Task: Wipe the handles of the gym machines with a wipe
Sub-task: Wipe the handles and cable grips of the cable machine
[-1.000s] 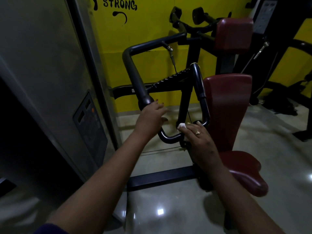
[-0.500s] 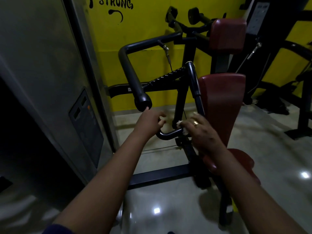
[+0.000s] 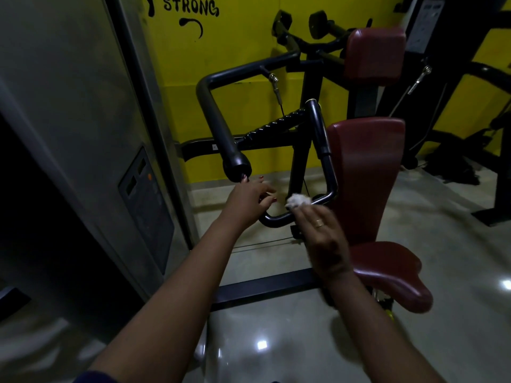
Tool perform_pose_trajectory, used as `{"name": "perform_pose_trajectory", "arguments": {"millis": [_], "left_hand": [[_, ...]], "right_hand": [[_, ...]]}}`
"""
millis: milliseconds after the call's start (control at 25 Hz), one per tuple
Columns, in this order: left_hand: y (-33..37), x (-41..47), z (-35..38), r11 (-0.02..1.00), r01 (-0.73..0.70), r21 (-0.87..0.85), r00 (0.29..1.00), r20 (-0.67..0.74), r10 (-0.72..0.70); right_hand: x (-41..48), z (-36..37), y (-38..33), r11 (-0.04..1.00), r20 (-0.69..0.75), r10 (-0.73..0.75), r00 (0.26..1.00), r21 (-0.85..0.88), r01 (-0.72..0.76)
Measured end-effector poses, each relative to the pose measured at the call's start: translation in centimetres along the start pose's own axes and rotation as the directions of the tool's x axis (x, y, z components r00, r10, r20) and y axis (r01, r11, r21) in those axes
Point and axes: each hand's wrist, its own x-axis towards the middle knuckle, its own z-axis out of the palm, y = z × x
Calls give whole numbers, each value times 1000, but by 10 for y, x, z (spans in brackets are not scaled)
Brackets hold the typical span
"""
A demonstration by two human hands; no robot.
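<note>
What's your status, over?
Left hand open beside handle bend. Right hand pressing wipe on its lower bar. Nothing in the way.

open floor (image 3: 276, 344) under both our arms, plenty of room there. on the left the panel (image 3: 69, 111) walls us in, near the big grip (image 3: 235, 164). our left hand (image 3: 249, 201) sits just under that grip's end, so little room above it. the bar (image 3: 276, 220) runs between our hands. our right hand (image 3: 323, 239), flat on the wipe (image 3: 298, 200), is hemmed on its right by the red pad (image 3: 365, 175), touching or not we can't tell. behind the bar the post (image 3: 298, 167) blocks the way, with a gap between post and grip. low down, a thin cable (image 3: 262, 243) and the beam (image 3: 265, 286) cross between our forearms.
</note>
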Motion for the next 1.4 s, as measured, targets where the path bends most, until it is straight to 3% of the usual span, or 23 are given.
{"name": "perform_pose_trajectory", "arguments": {"millis": [120, 200, 240, 280, 320, 360, 400, 440, 520, 600, 680, 840, 1040, 1120, 1160, 1280, 1400], "left_hand": [[0, -1, 3, 1000, 9, 18, 1000, -4, -9], [-1, 0, 5, 1000, 14, 28, 1000, -9, -14], [-1, 0, 6, 999, 18, 26, 1000, -10, -18], [-1, 1, 7, 999, 21, 27, 1000, -11, -21], [-2, 1, 7, 999, 20, 30, 1000, -11, -19], [-2, 1, 8, 999, 19, 34, 1000, -12, -19], [-1, 2, 8, 999, 18, 41, 1000, -14, -17], [-1, 2, 9, 999, 20, 49, 1000, -13, -20], [-1, 2, 9, 998, 29, 62, 999, -17, -28], [-1, 3, 10, 997, 42, 64, 999, -18, -41], [0, 3, 10, 995, 71, 75, 997, 10, -72], [-2, 3, 11, 994, 75, 79, 997, 20, -77], [-2, -6, 14, 1000, 8, -9, 999, -47, -9], [-1, -11, 16, 1000, -23, -18, 999, -44, 22], [0, -13, 16, 1000, -20, -6, 999, -35, 20], [16, -18, 17, 998, 56, 35, 998, -4, -55], [39, -19, 21, 979, 104, 176, 984, 127, -127]], "right_hand": [[7, 0, 15, 906, -136, 423, 896, 67, -417], [14, 4, -16, 748, -152, 662, 734, 195, -634], [20, 5, -35, 593, -132, 800, 585, 319, -739], [28, 5, -49, 373, -65, 918, 390, 468, -801], [35, 8, -56, 131, 41, 980, 197, 613, -779], [39, 14, -57, -88, 180, 981, 66, 730, -678], [42, 18, -53, -263, 319, 948, 11, 798, -542], [44, 19, -49, -396, 437, 899, 2, 816, -421], [43, 19, -46, -585, 624, 780, 55, 757, -290], [38, 15, -57, -707, 758, 638, 136, 646, -288], [30, 13, -71, -764, 841, 509, 184, 540, -353], [32, 9, -59, -770, 881, 449, 148, 466, -435], [49, -5, 15, -749, 764, 618, 185, 644, -156], [48, -4, 24, -676, 688, 711, 149, 726, -125], [45, -4, 17, -618, 644, 753, 131, 762, -192], [27, 3, -22, -408, 564, 802, 196, 757, -511], [29, 6, -24, -352, 504, 850, 154, 760, -547]]}}
